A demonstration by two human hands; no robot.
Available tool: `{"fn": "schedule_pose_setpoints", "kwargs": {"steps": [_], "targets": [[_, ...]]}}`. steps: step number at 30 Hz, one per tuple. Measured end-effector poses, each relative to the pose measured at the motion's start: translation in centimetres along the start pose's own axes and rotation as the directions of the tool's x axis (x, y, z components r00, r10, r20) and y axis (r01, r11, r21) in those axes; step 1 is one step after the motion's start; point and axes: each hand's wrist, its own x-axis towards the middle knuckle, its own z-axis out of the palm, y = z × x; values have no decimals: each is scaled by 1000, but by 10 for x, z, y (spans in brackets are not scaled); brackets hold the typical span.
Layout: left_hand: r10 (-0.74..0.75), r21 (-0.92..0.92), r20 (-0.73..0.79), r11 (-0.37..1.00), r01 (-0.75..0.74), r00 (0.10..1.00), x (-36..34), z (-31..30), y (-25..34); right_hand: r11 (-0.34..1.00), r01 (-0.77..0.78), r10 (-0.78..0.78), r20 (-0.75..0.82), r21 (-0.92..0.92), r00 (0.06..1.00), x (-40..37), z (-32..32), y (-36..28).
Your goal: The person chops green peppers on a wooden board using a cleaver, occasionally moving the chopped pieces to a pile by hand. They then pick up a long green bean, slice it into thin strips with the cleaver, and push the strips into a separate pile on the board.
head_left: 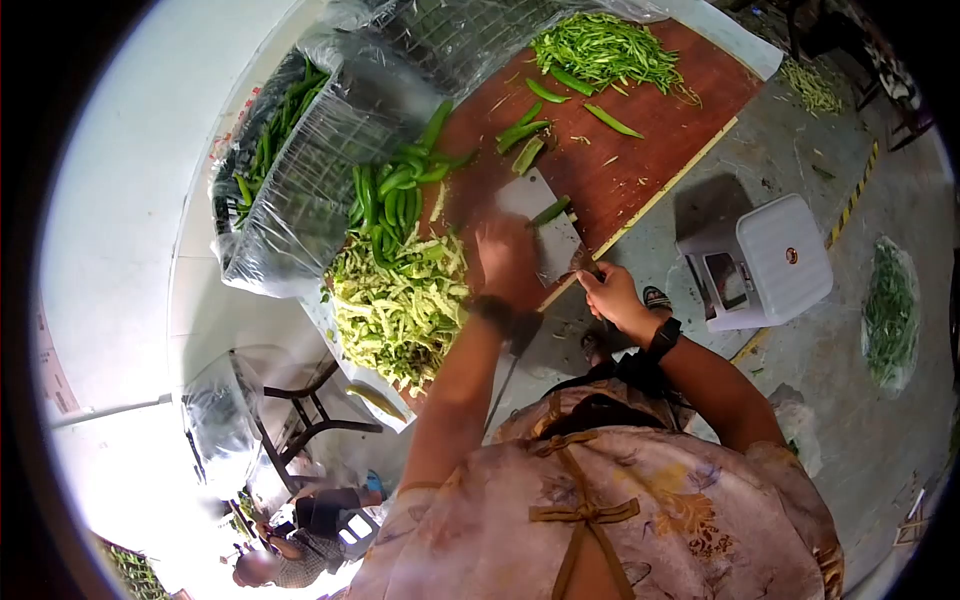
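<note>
big knife [555, 245]: at the near edge of the brown table [655, 140].
right hand [618, 297]: curled tight round the knife's handle.
left hand [505, 255]: just left of the knife, all blurry; i can't tell how open it is or if it has hold of anything.
green pepper [550, 211]: right by the knife, over its blade as we see it.
whole peppers [395, 195]: in a heap to the left of the knife.
pale bits [395, 315]: in a big pile, also left of the knife.
green strips [605, 55]: in a pile on the far side of the knife.
blade: looks stiff and a bit heavy; best held by the handle.
pepper skin: looks smooth, so maybe slippery; likely light and easy to snap, best held softly round the middle, fingertips tucked in.
</note>
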Motion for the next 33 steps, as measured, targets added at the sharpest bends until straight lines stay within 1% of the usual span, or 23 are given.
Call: {"fn": "schedule_pose_setpoints", "kwargs": {"steps": [1, 3, 4, 6, 7, 8, 9, 11, 13, 15, 16, 17, 18, 19, 20, 21, 22, 24, 27, 28, 29, 31, 33], "targets": [[-4, -1, 1, 1000, 4, 1000, -4, 3, -1, 1000, -5, 5, 2, 0, 1000, -1, 0, -1], [65, 46, 265, 996, -80, 962, 6, -39, 19, 1000, -8, 8, 5, -4, 1000, -2, -3, -9], [59, 47, 262, 996, -74, 963, 3, -39, 20, 1000, -24, 25, 28, -14, 999, -4, -4, -15], [48, -296, -39, 953, -57, 998, -4, -31, 20, 999, -30, 32, 62, -32, 998, 0, -6, -20], [36, -288, -50, 956, -49, 998, -7, -23, 16, 999, -50, 49, 93, 2, 994, 4, -11, -17], [-309, -467, 37, 836, 290, 950, -13, -10, 10, 997, -71, 67, 128, 32, 990, 7, -16, -16], [-594, -593, 177, 572, 567, 785, -15, -9, 7, 998, -63, 60, 146, 18, 987, 7, -20, -21], [-661, -562, 211, 521, 643, 720, -26, -14, 2, 997, -63, 58, 127, 36, 990, 5, -29, -36], [-726, -532, 246, 452, 716, 642, -34, -16, 0, 996, -79, 68, 198, 47, 978, -2, -39, -62], [-705, -456, 59, 611, 647, 707, -48, 1, -1, 995, 95, -95, 252, 13, 963, -4, -48, -73], [-728, -459, 47, 593, 662, 684, -54, 11, -2, 994, 90, -104, 280, 64, 955, -8, -51, -82], [-672, -378, 10, 683, 625, 741, -61, 25, -5, 995, 92, -101, 305, 43, 947, -16, -53, -97], [-607, -289, -17, 764, 577, 795, -62, 26, -5, 985, 141, -102, 318, -100, 943, -25, -56, -112], [-627, -291, -32, 751, 593, 778, -65, 26, -3, 952, 192, -107, 330, -238, 938, -30, -59, -120], [-601, -163, 10, 788, 594, 799, -65, 20, 3, 913, 224, -105, 335, -340, 936, -32, -68, -118], [-578, -33, 59, 814, 580, 814, -64, 12, 10, 905, 238, -106, 355, -352, 929, -37, -74, -121], [-596, -35, 46, 801, 598, 801, -65, 4, 17, 786, 381, -190, 396, -487, 898, -44, -80, -126], [-560, -327, -77, 796, 510, 825, -67, -12, 29, 538, 593, -356, 476, -599, 804, -56, -88, -133], [-501, -191, -87, 857, 479, 861, -63, -17, 38, 404, 714, -420, 577, -572, 701, -56, -105, -128], [-514, -190, -99, 850, 491, 852, -63, -17, 41, 432, 650, -332, 560, -625, 759, -56, -110, -130], [-496, -134, -85, 865, 483, 864, -64, -15, 44, 422, 660, -330, 573, -621, 750, -55, -112, -132], [-488, -76, -79, 872, 483, 869, -64, -13, 48, 173, 641, -370, 554, -748, 746, -50, -116, -132], [-516, -65, -76, 857, 512, 853, -64, -14, 53, 80, 617, -367, 553, -783, 748, -41, -116, -133]]}}
